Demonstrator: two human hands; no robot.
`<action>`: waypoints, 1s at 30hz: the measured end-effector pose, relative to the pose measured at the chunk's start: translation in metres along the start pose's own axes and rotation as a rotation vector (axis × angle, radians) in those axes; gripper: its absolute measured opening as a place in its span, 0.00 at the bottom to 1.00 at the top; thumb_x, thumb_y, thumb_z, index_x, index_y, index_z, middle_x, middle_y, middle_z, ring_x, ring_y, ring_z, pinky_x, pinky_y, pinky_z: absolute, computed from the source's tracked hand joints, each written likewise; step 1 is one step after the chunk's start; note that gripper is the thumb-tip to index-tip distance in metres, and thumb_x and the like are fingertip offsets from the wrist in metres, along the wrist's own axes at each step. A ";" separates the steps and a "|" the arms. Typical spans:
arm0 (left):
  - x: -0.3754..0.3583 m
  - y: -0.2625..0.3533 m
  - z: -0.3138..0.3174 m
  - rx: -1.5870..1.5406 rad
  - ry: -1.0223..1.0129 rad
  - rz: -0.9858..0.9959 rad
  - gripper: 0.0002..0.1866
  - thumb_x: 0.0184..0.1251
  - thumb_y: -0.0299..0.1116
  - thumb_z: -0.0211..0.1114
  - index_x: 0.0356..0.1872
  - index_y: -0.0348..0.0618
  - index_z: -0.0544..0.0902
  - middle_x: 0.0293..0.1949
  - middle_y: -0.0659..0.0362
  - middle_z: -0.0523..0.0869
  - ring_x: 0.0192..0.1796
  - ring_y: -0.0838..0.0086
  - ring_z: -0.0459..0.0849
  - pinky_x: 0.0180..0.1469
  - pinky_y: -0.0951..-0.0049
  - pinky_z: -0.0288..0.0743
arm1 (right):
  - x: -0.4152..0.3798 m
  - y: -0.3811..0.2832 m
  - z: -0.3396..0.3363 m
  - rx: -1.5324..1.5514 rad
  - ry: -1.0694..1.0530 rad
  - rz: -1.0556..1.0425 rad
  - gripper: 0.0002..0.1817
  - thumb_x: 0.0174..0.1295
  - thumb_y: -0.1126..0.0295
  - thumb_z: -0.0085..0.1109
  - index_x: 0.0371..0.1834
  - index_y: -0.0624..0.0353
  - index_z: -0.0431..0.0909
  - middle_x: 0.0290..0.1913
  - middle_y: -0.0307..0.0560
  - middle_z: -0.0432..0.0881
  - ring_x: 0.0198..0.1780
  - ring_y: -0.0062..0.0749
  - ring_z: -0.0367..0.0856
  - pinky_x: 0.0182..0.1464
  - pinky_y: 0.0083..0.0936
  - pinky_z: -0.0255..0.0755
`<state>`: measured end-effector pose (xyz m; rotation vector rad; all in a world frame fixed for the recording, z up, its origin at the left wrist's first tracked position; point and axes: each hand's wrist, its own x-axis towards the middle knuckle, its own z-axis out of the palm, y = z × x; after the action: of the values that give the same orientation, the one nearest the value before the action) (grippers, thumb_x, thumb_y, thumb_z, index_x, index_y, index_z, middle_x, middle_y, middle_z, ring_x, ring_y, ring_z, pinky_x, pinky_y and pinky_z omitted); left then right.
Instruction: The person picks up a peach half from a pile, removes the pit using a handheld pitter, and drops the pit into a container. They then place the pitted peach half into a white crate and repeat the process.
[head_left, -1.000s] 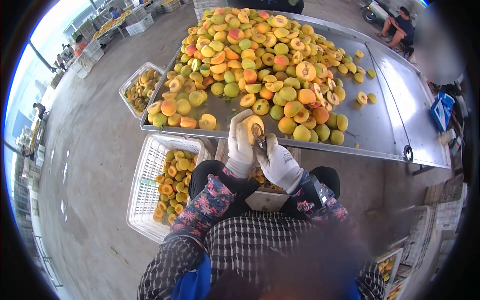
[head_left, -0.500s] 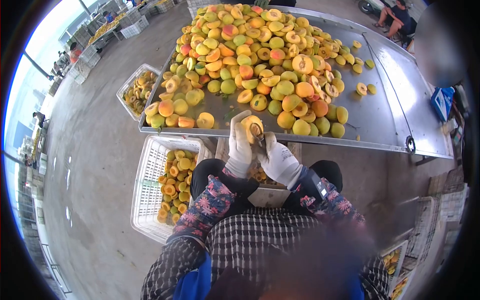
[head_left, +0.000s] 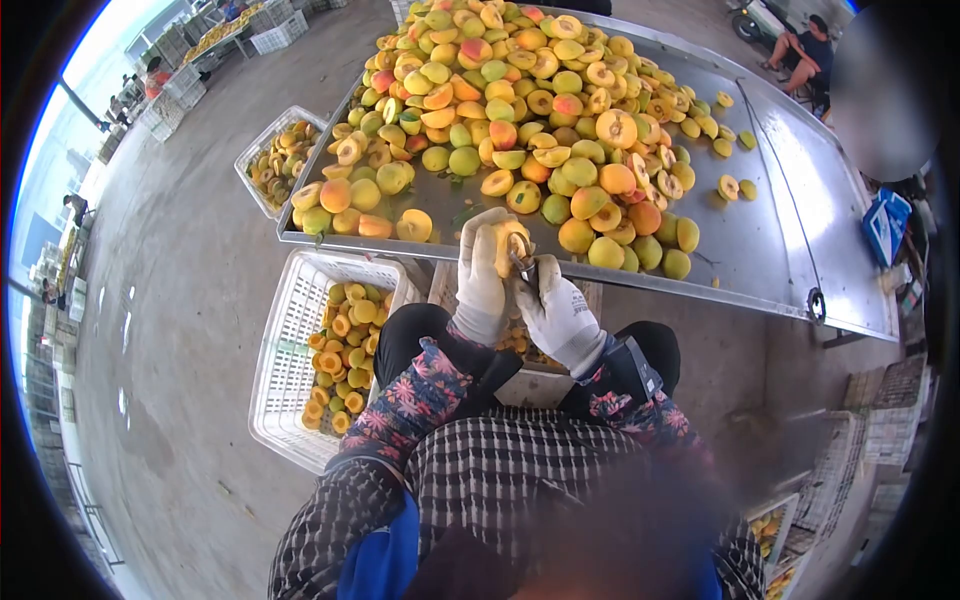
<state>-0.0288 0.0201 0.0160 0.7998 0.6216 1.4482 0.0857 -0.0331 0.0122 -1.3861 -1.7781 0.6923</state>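
Yellow peach half [head_left: 507, 246] upright, cut face rightward, left hand [head_left: 481, 280] grip clamped around it.

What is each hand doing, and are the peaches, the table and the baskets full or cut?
left hand: gloved, shut on peach half
peach half: held up, cut
right hand: gloved, gripping pitting tool
peach pile: whole and halved mixed
metal table: loaded
white crate: part-filled with halves

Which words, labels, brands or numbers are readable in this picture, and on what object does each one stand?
No text can be read here.
White work glove on the right hand: small dark print on the back, too blurred to read.
Blue packet at the right end of the metal table: white markings, too small to read.
White plastic crate, halved peach in the left hand: no lettering visible.
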 end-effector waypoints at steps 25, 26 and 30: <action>-0.001 -0.006 -0.010 0.020 0.030 -0.038 0.18 0.78 0.44 0.49 0.43 0.37 0.78 0.35 0.52 0.83 0.37 0.69 0.83 0.43 0.71 0.79 | -0.006 0.008 0.005 0.034 -0.151 0.008 0.18 0.66 0.71 0.54 0.55 0.68 0.65 0.37 0.65 0.80 0.40 0.60 0.80 0.40 0.40 0.73; -0.003 -0.002 -0.009 -0.017 0.050 -0.096 0.19 0.78 0.44 0.49 0.42 0.37 0.78 0.34 0.52 0.83 0.36 0.68 0.83 0.42 0.70 0.79 | -0.004 -0.001 -0.002 -0.029 -0.206 0.097 0.18 0.67 0.70 0.54 0.56 0.68 0.65 0.37 0.65 0.80 0.40 0.60 0.80 0.40 0.40 0.73; 0.014 0.009 -0.027 0.101 -0.167 -0.429 0.29 0.78 0.55 0.43 0.42 0.35 0.79 0.34 0.50 0.84 0.38 0.64 0.85 0.42 0.67 0.80 | -0.006 0.012 -0.003 0.074 -0.257 0.107 0.20 0.67 0.67 0.54 0.57 0.66 0.65 0.38 0.64 0.80 0.40 0.59 0.80 0.40 0.44 0.72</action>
<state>-0.0549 0.0365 0.0083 0.7993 0.6931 0.9555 0.0956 -0.0362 0.0029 -1.3998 -1.8626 1.0235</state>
